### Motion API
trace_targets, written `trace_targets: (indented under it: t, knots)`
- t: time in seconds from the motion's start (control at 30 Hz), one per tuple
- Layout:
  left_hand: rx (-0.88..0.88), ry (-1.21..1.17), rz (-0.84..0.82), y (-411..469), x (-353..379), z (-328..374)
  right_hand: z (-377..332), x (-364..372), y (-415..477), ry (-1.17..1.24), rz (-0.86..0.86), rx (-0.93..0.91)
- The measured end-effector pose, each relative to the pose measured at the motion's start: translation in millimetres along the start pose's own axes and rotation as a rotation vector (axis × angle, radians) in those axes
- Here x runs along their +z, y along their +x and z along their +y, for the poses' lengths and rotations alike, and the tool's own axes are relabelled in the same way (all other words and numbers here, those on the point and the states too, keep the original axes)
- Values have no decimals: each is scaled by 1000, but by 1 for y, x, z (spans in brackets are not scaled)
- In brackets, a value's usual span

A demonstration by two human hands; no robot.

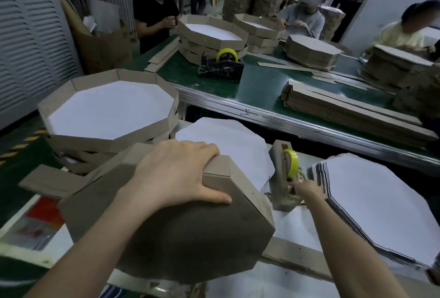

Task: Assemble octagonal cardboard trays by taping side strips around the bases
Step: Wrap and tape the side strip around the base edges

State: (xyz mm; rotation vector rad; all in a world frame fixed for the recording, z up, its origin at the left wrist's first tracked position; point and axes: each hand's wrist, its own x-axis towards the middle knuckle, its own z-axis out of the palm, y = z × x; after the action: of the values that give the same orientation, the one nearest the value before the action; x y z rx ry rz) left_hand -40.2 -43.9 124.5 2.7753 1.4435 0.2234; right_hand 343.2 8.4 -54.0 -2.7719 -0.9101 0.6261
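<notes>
A partly built octagonal tray (181, 233) stands tilted on its edge in front of me, brown underside toward me and white inside (228, 150) facing away. My left hand (176, 176) grips its top rim, fingers over the side strip and thumb on the brown base. My right hand (309, 190) reaches to the cardboard-covered tape dispenser (282, 178) with its yellow tape roll (291, 163); its fingertips are at the cutter end, and whether they pinch tape cannot be told.
Finished trays (107, 109) are stacked at the left. A pile of white-faced octagonal bases (381, 204) lies at the right. On the green conveyor table (259, 83) are a second tape dispenser (221, 66), strip bundles (345, 109) and more trays. Three people work on its far side.
</notes>
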Motion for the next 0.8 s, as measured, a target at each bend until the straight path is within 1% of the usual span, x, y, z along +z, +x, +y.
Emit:
trace_targets:
  t: [0.1, 0.2, 0.27, 0.33, 0.4, 0.5, 0.63, 0.73, 0.8]
  knots:
    - [-1, 3, 2, 1, 0, 0, -5, -5, 2, 204, -81, 68]
    - [-1, 8, 7, 1, 0, 0, -8, -9, 6, 527, -196, 141]
    - [0, 10, 12, 1, 0, 1, -7, -11, 8, 741, -191, 204]
    - [1, 16, 13, 1, 0, 2, -5, -10, 10, 858, -176, 236]
    - [5, 17, 14, 1, 1, 3, 1, -8, 11, 970, -211, 244]
    - [12, 13, 11, 1, 1, 4, 15, -5, 16, 1030, -250, 225]
    - [13, 15, 8, 0, 0, 6, 23, -5, 14, 1101, -229, 256]
    - [17, 20, 0, -2, -1, 7, 19, -7, -3, 1180, -141, 242]
    - [19, 23, -6, -2, -2, 8, 23, -4, -18, 1294, -72, 241]
